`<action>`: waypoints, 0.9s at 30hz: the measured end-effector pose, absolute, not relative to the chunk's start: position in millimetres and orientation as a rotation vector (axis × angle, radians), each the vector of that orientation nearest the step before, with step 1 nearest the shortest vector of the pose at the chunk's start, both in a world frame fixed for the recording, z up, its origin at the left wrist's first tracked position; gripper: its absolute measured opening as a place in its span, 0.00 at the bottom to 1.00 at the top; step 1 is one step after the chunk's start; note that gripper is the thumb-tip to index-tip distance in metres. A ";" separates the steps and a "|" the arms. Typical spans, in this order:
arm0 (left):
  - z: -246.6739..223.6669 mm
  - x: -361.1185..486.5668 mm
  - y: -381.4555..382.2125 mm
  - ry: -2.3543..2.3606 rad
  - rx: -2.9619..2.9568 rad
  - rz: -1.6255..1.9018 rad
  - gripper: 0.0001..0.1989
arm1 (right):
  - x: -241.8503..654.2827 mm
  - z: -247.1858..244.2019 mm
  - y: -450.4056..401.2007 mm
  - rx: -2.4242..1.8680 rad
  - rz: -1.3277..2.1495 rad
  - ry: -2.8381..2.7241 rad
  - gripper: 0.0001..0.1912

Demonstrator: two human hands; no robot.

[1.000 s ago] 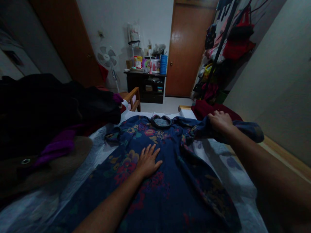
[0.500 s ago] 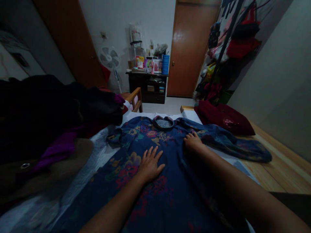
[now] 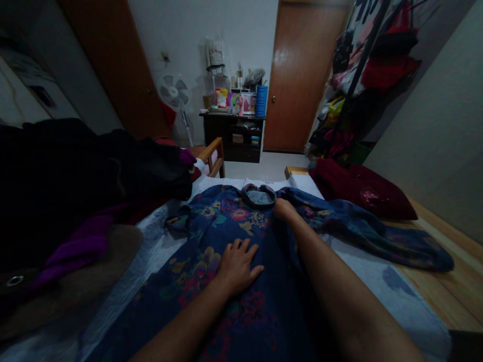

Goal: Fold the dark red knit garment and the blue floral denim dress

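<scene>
A dark blue floral dress (image 3: 247, 229) lies spread on a white sheet, its round collar (image 3: 258, 196) at the far end. One long sleeve (image 3: 392, 236) stretches out to the right; the left one looks folded in short. My left hand (image 3: 238, 267) rests flat on the front of the dress with its fingers apart. Beside the collar, on the right, my right hand (image 3: 286, 210) is closed on the dress fabric, its fingertips hidden from view. The right side edge of the dress runs under my right forearm.
Dark clothes (image 3: 94, 171) are heaped at the left. A maroon folded cloth or cushion (image 3: 362, 188) lies at the right on a wooden surface (image 3: 449, 241). Beyond stand a wooden chair (image 3: 217, 153), a fan (image 3: 175, 93) and a dark cabinet (image 3: 232, 136).
My right hand has moved left and away from me, up to the collar. The dress's right side has come inward, baring more white sheet. My left hand stays flat on the dress.
</scene>
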State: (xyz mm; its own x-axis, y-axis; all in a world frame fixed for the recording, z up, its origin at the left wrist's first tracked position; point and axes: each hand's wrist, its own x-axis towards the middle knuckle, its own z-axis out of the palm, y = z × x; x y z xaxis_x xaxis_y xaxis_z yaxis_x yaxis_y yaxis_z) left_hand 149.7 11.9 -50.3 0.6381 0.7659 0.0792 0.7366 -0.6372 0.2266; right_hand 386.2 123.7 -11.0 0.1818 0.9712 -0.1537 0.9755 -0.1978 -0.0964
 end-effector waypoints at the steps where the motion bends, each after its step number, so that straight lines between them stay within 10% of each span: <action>1: -46.1 152.8 17.6 1.251 2.681 0.252 0.27 | 382.2 -17.9 126.2 2.468 -0.284 1.926 0.20; 21: -6.0 183.0 138.2 1.346 2.397 -0.143 0.09 | 399.7 -67.6 199.7 3.549 0.002 1.750 0.22; 27: -17.4 187.9 216.8 1.651 2.399 0.565 0.18 | 414.4 -83.0 204.5 3.493 0.322 2.203 0.24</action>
State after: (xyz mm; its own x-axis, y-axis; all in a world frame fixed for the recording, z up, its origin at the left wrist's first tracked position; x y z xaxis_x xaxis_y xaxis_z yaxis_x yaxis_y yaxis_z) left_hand 187.9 216.8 -17.4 0.3133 0.9265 0.2083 0.8600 -0.3698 0.3515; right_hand 414.4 204.5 -83.0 0.5551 0.6252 0.5486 0.7559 -0.1040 -0.6464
